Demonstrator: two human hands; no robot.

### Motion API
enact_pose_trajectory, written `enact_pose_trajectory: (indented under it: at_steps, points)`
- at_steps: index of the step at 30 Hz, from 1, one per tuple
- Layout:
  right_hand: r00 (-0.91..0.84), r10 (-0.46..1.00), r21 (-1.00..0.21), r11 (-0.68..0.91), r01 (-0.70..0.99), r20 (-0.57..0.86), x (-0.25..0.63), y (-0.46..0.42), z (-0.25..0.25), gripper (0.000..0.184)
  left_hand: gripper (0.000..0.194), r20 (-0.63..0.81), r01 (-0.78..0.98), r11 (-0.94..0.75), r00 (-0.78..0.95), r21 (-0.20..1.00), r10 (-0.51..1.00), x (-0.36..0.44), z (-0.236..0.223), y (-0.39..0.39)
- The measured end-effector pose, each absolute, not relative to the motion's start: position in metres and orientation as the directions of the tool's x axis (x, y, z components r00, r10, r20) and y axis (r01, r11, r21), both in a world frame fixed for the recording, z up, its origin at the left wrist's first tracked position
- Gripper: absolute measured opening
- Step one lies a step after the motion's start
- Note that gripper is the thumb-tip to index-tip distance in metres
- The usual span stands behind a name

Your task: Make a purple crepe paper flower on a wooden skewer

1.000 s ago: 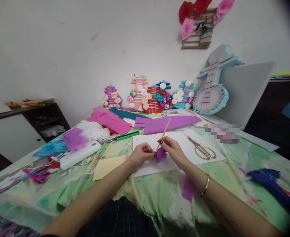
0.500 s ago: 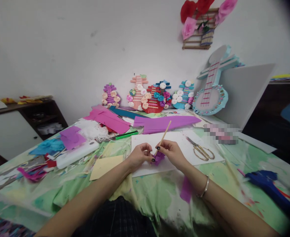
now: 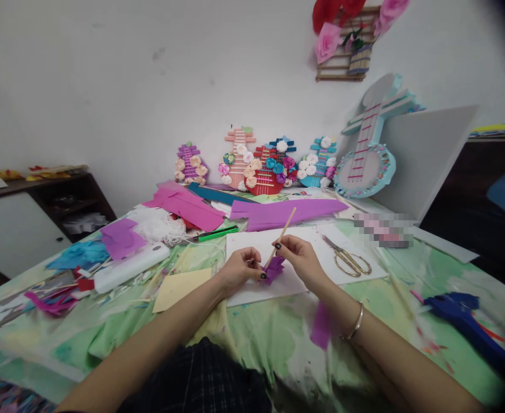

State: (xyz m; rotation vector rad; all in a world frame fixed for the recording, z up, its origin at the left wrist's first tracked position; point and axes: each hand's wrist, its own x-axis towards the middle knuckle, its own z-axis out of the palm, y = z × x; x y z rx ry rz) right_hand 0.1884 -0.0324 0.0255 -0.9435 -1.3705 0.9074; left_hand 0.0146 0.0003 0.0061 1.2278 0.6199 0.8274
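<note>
Over a white sheet [image 3: 252, 294], my left hand [image 3: 241, 271] pinches a small piece of purple crepe paper [image 3: 274, 269]. A thin wooden stick [image 3: 287, 223] slants up between thumb and fingers of my right hand [image 3: 298, 258], its lower end against the purple paper. Fingers partly hide where stick and paper meet. To the right of my right hand lie gold-handled scissors [image 3: 348, 257] on the white sheet. Another strip of purple paper [image 3: 321, 327] rests below my right wrist.
A blue glue gun [image 3: 463, 321] lies at right. Beige paper [image 3: 182, 289], a white power strip [image 3: 132, 268] and a green cutter [image 3: 218, 233] lie left. Purple sheets [image 3: 287, 215] and flower-covered paper instruments [image 3: 265, 172] stand or lie behind.
My right hand has lifted slightly away from my left hand with the stick, and more of the purple paper shows between them. The whole view has shifted a little.
</note>
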Motion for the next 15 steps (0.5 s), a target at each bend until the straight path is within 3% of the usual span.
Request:
enact_pose_trajectory:
  at_steps: [15]
  points:
    - [0.011, 0.925, -0.924, 0.381, -0.022, 0.381, 0.1895, -0.0341, 0.0299, 0.024, 0.038, 0.031, -0.208, 0.119, 0.602, 0.971, 0.798, 0.0145, 0.0043, 0.0009]
